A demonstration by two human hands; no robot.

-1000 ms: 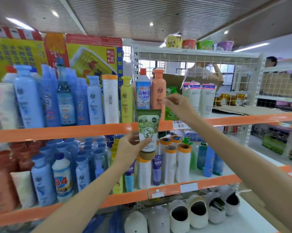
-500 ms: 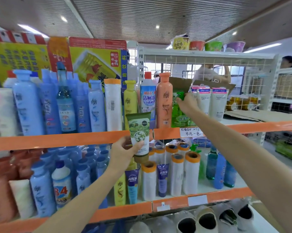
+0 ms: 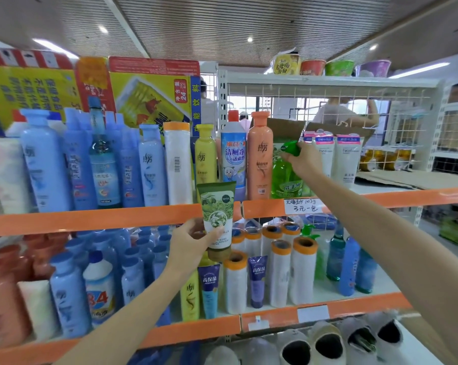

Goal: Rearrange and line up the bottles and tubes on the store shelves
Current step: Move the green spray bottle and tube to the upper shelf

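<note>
My left hand (image 3: 189,246) holds a green and white tube (image 3: 217,209) cap down, in front of the upper shelf's orange edge (image 3: 91,219). My right hand (image 3: 303,160) grips the green pump top of a green bottle (image 3: 286,180) that stands on the upper shelf beside a tall orange bottle (image 3: 261,156). To the right of that hand stand white tubes with pink tops (image 3: 346,156). Left of the orange bottle stand a blue and white cleaner bottle (image 3: 233,154), a yellow bottle (image 3: 205,154) and a row of blue bottles (image 3: 46,159).
The lower shelf (image 3: 280,316) carries blue bottles, white rolls with orange rims (image 3: 301,270) and small purple tubes (image 3: 258,280). Slippers (image 3: 325,343) lie on the bottom shelf. Instant noodle cups (image 3: 338,67) stand on top of the wire rack. People stand behind the rack.
My right hand moved from the shelf's front to the green bottle and took hold of its pump top. My left hand stayed on the tube. The camera moved closer to the shelves.
</note>
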